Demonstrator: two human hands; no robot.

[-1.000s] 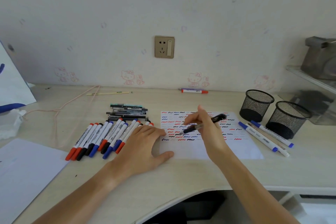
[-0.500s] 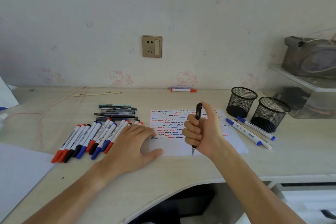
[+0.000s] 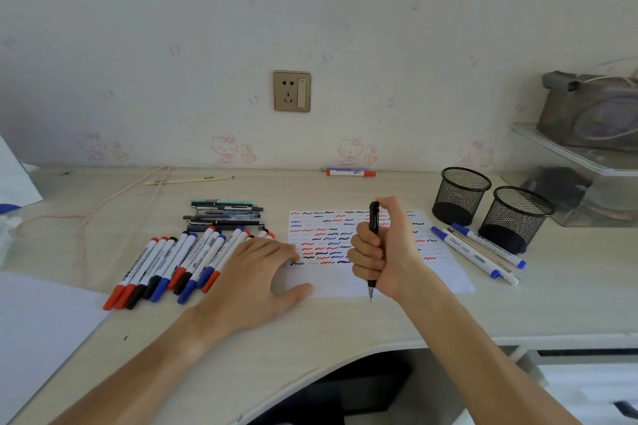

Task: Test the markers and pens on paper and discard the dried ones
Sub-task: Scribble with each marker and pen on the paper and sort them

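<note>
My right hand (image 3: 388, 252) grips a black click pen (image 3: 373, 222) upright in a fist, thumb on its top, tip pointing down just above the near edge of the test paper (image 3: 445, 278). The sheet is covered with red, blue and black squiggles. My left hand (image 3: 257, 272) lies flat with spread fingers on the paper's left edge and the desk. To its left lies a row of red, blue and black markers (image 3: 172, 266), with a stack of dark pens (image 3: 226, 216) behind them.
Two black mesh cups (image 3: 461, 195) (image 3: 518, 217) stand at the right, with three markers (image 3: 478, 257) lying in front of them. A red-capped marker (image 3: 350, 172) lies by the wall. A white sheet (image 3: 41, 328) sits at the near left. A pink cord (image 3: 103, 203) trails across the back left.
My right hand turned the pen from a slanted writing hold over the squiggles to an upright fist grip with the thumb on top. My left hand has stayed put.
</note>
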